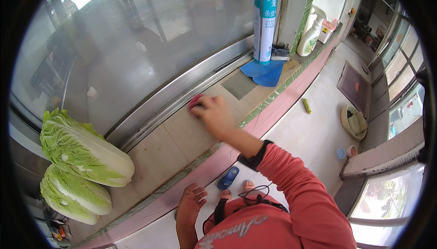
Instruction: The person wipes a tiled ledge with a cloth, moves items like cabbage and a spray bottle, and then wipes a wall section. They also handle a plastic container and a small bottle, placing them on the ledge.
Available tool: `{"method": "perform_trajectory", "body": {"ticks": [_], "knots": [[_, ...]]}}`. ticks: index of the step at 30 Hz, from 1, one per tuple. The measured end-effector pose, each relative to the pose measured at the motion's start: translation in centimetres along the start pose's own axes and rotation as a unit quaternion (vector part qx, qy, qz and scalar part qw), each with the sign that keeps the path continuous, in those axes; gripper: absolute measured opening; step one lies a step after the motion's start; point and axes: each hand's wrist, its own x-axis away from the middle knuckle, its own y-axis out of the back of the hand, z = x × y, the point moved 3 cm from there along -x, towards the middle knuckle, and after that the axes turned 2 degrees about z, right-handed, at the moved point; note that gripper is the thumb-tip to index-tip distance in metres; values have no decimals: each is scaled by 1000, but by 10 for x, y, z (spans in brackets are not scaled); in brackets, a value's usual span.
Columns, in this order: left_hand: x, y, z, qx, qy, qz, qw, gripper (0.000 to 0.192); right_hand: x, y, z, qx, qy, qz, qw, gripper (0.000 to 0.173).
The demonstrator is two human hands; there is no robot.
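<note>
My right hand (218, 115) is shut on a dark red cloth (195, 102), pressed to the tiled windowsill (160, 150) close to the metal window track (157, 121). Hand and cloth are blurred, and the fingers hide part of the cloth. Lower down, in front of the sill's pink side, my left hand (191, 199) hangs with its fingers apart and nothing in it. Two heads of napa cabbage, a larger one (88, 150) and a smaller one (75, 194), lie at the sill's left end. A grey square (238, 85) marks the sill right of the cloth.
A tall aerosol can (264, 27) stands on blue sheets (268, 74). Beyond it are a white spray bottle (310, 39) and a small tub (326, 32). Sliding window glass (164, 44) rises behind the sill. A blue slipper (228, 178) and a round basket (354, 122) are on the floor.
</note>
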Motion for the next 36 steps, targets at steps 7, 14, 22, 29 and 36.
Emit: {"method": "perform_trajectory", "body": {"ticks": [7, 14, 22, 29, 36], "knots": [[12, -7, 8, 13, -9, -65, 998, 33, -12, 53, -30, 51, -95, -71, 992, 47], [38, -2, 25, 87, -85, -122, 985, 33, -74, 142, -211, -16, -157, -376, 913, 98], [47, -30, 35, 112, -123, -119, 979, 36, -105, 130, -245, -57, -247, -233, 939, 88], [55, -24, 47, 112, -122, -154, 974, 39, -107, 155, -132, -296, -85, -205, 929, 47], [41, -23, 40, 82, -103, -111, 985, 39, -88, 125, 22, -406, -14, -57, 912, 59]]}}
